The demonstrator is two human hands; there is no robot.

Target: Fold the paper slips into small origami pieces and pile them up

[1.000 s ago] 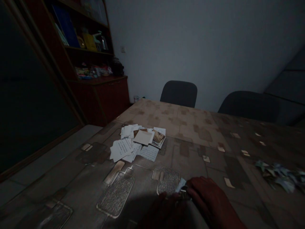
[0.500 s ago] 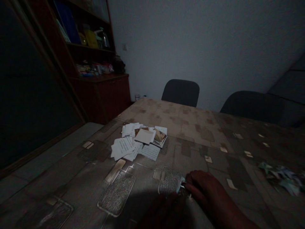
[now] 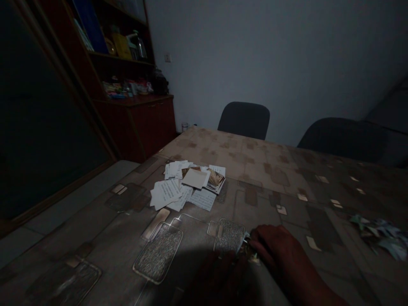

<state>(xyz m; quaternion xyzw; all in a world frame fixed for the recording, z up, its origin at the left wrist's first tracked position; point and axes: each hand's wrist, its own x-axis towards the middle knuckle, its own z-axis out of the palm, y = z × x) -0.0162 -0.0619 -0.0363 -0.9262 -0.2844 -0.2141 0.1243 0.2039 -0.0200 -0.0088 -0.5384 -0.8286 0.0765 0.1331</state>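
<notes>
My right hand (image 3: 280,250) rests on the table near its front, its fingers curled in at a small bunch of pale crumpled scraps (image 3: 254,257) that look like paper. Deep in shadow on the other side of the scraps is my left hand (image 3: 221,272), its fingers stretched out low over the table and touching or nearly touching them. Darkness and the fingers hide most of the bunch. Farther off, printed paper cards (image 3: 165,193) lie in a loose, overlapping pile, with a blank cream card (image 3: 194,178) on top and a picture card (image 3: 215,179) beside it.
A heap of crumpled greenish-white scraps (image 3: 382,238) lies at the table's right. The patterned tablecloth (image 3: 204,144) reaches back to two dark chairs (image 3: 245,120) by the wall. A red-brown cabinet (image 3: 153,125) with loaded shelves stands at the back left. The room is dim.
Both hands stay at the scraps with only slight finger movement, and a little more of the pale pieces shows between them. The view has shifted slightly. The card pile looks unchanged.
</notes>
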